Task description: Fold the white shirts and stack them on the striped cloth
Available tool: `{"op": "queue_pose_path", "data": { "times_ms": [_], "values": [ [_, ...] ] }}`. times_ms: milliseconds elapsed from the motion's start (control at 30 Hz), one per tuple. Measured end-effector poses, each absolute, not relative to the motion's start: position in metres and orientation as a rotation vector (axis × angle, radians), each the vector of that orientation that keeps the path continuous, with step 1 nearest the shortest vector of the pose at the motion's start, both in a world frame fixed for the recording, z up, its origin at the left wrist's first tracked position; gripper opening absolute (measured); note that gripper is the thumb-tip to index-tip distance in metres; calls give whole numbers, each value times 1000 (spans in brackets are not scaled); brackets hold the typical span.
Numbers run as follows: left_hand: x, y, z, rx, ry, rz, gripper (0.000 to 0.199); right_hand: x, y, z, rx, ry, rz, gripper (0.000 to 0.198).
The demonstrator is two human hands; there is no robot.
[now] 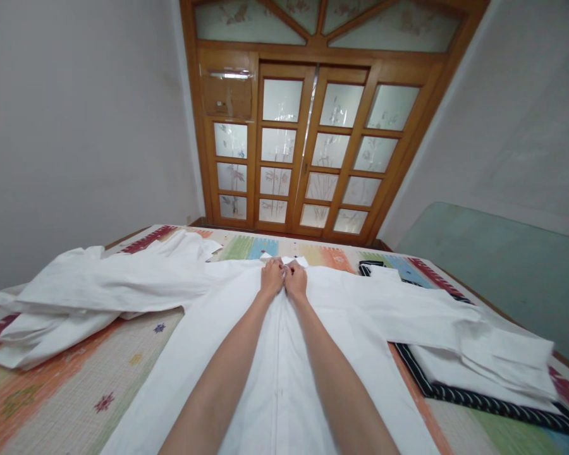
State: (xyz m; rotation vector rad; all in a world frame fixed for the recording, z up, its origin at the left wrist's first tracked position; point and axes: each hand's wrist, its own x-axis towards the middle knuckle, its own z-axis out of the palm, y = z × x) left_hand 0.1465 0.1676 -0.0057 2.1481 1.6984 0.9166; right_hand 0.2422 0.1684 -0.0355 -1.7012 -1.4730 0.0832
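A white long-sleeved shirt point(227, 328) lies spread out front side up, its sleeves stretched to both sides and its button placket running down the middle. At the collar, my left hand point(272, 277) pinches the fabric on one side of the placket. My right hand point(295, 280) is closed on the collar fabric just beside it, the fingertips of both hands nearly meeting. Whether a button sits between the fingers is too small to tell.
A patterned, multicoloured cover point(133, 354) lies beneath the shirt. More white clothing point(61, 335) is heaped at the left. Under the right sleeve lies a folded white garment with black striped edging point(493, 407). A pale green panel point(497, 272) stands at the right; wooden glazed doors point(306, 170) are beyond.
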Motion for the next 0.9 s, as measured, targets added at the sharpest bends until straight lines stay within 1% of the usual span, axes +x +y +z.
{"op": "queue_pose_path", "data": {
  "times_ms": [233,567,900],
  "values": [
    [143,171,-12,2087,1522,1136,16,243,170,-36,-1642,-1488,146,26],
    [142,178,-18,1966,1372,1329,12,242,175,-41,-1584,-1434,147,24],
    [141,178,-20,1955,1348,1330,16,244,177,-42,-1544,-1454,195,24]
  ]
}}
